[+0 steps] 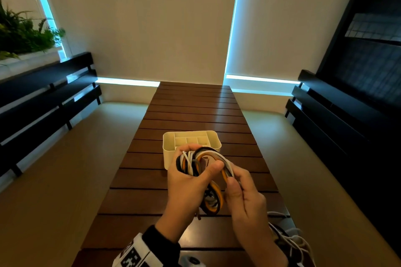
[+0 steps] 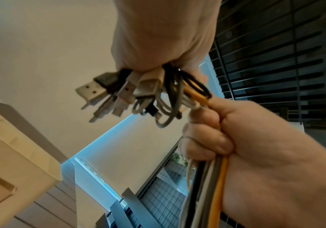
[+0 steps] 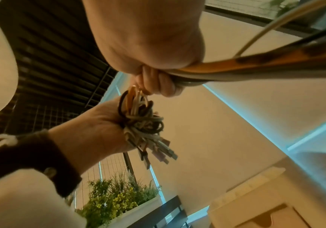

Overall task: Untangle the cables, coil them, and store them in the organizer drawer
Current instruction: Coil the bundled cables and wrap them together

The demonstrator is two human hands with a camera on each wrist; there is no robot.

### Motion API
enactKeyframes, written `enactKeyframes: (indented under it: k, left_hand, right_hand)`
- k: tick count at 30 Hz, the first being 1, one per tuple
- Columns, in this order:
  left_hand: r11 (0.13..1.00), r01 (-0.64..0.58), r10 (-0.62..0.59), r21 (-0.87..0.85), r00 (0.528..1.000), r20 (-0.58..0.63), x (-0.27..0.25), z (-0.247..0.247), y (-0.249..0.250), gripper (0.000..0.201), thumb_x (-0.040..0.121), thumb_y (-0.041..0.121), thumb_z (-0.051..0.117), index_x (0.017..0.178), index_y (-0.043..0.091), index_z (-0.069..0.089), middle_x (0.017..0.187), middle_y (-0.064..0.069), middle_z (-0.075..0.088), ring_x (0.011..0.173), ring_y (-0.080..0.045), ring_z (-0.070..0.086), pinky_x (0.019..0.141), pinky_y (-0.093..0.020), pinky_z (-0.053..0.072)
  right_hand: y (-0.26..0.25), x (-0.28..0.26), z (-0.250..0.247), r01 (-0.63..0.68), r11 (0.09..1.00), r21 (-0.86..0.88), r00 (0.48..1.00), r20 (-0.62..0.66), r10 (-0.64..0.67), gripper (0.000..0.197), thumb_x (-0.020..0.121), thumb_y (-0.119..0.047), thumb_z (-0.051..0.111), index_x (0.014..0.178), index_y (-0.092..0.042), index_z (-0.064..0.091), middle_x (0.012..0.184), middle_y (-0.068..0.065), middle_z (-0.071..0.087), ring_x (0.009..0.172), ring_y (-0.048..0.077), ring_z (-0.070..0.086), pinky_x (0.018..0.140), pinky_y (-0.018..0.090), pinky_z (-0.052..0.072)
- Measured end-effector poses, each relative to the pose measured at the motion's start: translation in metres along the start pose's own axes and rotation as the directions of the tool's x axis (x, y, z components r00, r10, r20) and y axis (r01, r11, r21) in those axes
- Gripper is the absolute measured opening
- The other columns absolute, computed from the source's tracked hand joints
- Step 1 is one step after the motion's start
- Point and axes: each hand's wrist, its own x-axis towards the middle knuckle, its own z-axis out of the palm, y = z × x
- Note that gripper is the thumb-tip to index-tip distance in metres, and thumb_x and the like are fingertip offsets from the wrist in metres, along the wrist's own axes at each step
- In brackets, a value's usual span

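Above the slatted wooden table (image 1: 195, 110), in the head view, both hands hold one bundle of cables (image 1: 201, 162) in white, grey, black and orange. The left hand (image 1: 186, 180) is curled around the coiled part, and the right hand (image 1: 243, 193) pinches the strands that run out of it toward a lower loop. The white organizer (image 1: 171, 147), with its small compartments, stands on the table just behind the hands, and more loose cable (image 1: 290, 240) lies at the near right edge. From the left wrist view, the USB plugs (image 2: 119, 92) stick out together below the left hand (image 2: 162, 34), while the right hand (image 2: 255, 146) grips orange, grey and white strands just beside them. From the right wrist view, the right hand (image 3: 148, 38) closes on the strands, and the left hand (image 3: 95, 128) holds the knot of loops with the plugs (image 3: 158, 149) hanging under it. I judge the cables light, soft and springy, so loops will open if they are released. The rubber skin seems not slippery. It is better to take hold close to the plugs, where the ends stay together, and to keep the coil pressed.
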Motion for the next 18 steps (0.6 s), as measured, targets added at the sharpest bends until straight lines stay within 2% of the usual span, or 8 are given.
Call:
enactKeyframes:
  k: [3, 5, 7, 10, 13, 15, 16, 18]
  left_hand:
    - [1.000, -0.007, 0.007, -0.002, 1.000, -0.025, -0.001, 0.000, -0.003, 0.061, 0.047, 0.021, 0.080, 0.103, 0.010, 0.057, 0.089, -0.006, 0.066, 0.074, -0.006, 0.065, 0.064, -0.016, 0.052]
    - [1.000, 0.016, -0.016, -0.014, 0.999, -0.028, -0.001, 0.000, -0.007, 0.073, 0.043, 0.027, 0.087, 0.107, 0.013, 0.057, 0.093, -0.008, 0.066, 0.080, -0.011, 0.066, 0.067, -0.018, 0.053]
    - [0.999, 0.037, -0.038, -0.028, 0.999, -0.035, -0.002, -0.001, -0.011, 0.082, 0.038, 0.035, 0.092, 0.109, 0.016, 0.056, 0.093, -0.005, 0.066, 0.082, -0.009, 0.066, 0.068, -0.018, 0.053]
    - [0.993, 0.100, -0.102, -0.069, 0.994, -0.026, -0.005, 0.001, -0.015, 0.087, 0.035, 0.044, 0.082, 0.112, 0.013, 0.054, 0.095, -0.004, 0.063, 0.081, -0.009, 0.065, 0.067, -0.017, 0.052]
    - [0.976, 0.163, -0.163, -0.141, 0.987, 0.012, -0.008, 0.000, -0.015, 0.089, 0.029, 0.057, 0.087, 0.099, 0.012, 0.056, 0.075, 0.001, 0.060, 0.068, -0.012, 0.059, 0.059, -0.019, 0.050]
    - [0.965, 0.202, -0.194, -0.168, 0.979, 0.062, -0.008, -0.001, -0.011, 0.080, 0.029, 0.057, 0.088, 0.095, 0.023, 0.061, 0.071, 0.000, 0.060, 0.066, -0.012, 0.059, 0.059, -0.023, 0.050]
    - [0.956, 0.227, -0.214, -0.184, 0.973, 0.092, -0.008, -0.002, -0.010, 0.068, 0.032, 0.049, 0.090, 0.092, 0.030, 0.064, 0.071, -0.001, 0.060, 0.065, -0.012, 0.059, 0.059, -0.024, 0.050]
    - [0.929, 0.292, -0.265, -0.228, 0.953, 0.145, -0.007, -0.005, -0.010, 0.040, 0.044, 0.030, 0.086, 0.080, 0.032, 0.069, 0.068, -0.003, 0.058, 0.062, -0.015, 0.057, 0.057, -0.027, 0.050]
  right_hand:
    - [-0.002, 0.000, 0.006, 0.058, 0.997, -0.050, 0.998, -0.003, -0.058, 0.045, 0.092, -0.057, 0.029, 0.123, -0.031, 0.047, 0.071, -0.033, 0.061, 0.062, -0.012, 0.060, 0.055, -0.001, 0.041]
    - [-0.003, -0.002, 0.010, 0.093, 0.991, -0.093, 0.996, 0.002, -0.093, 0.043, 0.095, -0.049, 0.031, 0.127, -0.024, 0.045, 0.076, -0.029, 0.062, 0.068, -0.020, 0.057, 0.060, -0.003, 0.041]
    - [-0.006, -0.004, 0.012, 0.133, 0.980, -0.149, 0.991, 0.016, -0.132, 0.042, 0.097, -0.042, 0.033, 0.129, -0.018, 0.045, 0.080, -0.021, 0.060, 0.072, -0.024, 0.053, 0.064, -0.004, 0.040]
    - [-0.008, -0.006, 0.015, 0.186, 0.958, -0.217, 0.983, 0.055, -0.178, 0.040, 0.099, -0.035, 0.033, 0.129, -0.014, 0.047, 0.079, -0.007, 0.066, 0.072, -0.013, 0.057, 0.066, -0.001, 0.043]
    - [-0.010, -0.008, 0.017, 0.240, 0.926, -0.292, 0.970, 0.118, -0.214, 0.037, 0.100, -0.033, 0.031, 0.131, -0.016, 0.045, 0.080, 0.000, 0.069, 0.068, 0.002, 0.064, 0.062, 0.013, 0.053]
    - [-0.016, -0.009, 0.018, 0.272, 0.900, -0.342, 0.959, 0.173, -0.225, 0.035, 0.100, -0.032, 0.029, 0.128, -0.019, 0.045, 0.075, 0.000, 0.067, 0.058, 0.007, 0.062, 0.052, 0.023, 0.053]
    - [-0.018, -0.009, 0.018, 0.285, 0.885, -0.370, 0.954, 0.200, -0.223, 0.034, 0.100, -0.033, 0.027, 0.125, -0.019, 0.046, 0.073, 0.000, 0.066, 0.054, 0.008, 0.060, 0.048, 0.024, 0.051]
    - [-0.022, -0.008, 0.017, 0.298, 0.855, -0.425, 0.945, 0.259, -0.201, 0.035, 0.101, -0.034, 0.023, 0.119, -0.019, 0.049, 0.071, -0.002, 0.066, 0.049, 0.006, 0.058, 0.043, 0.023, 0.048]
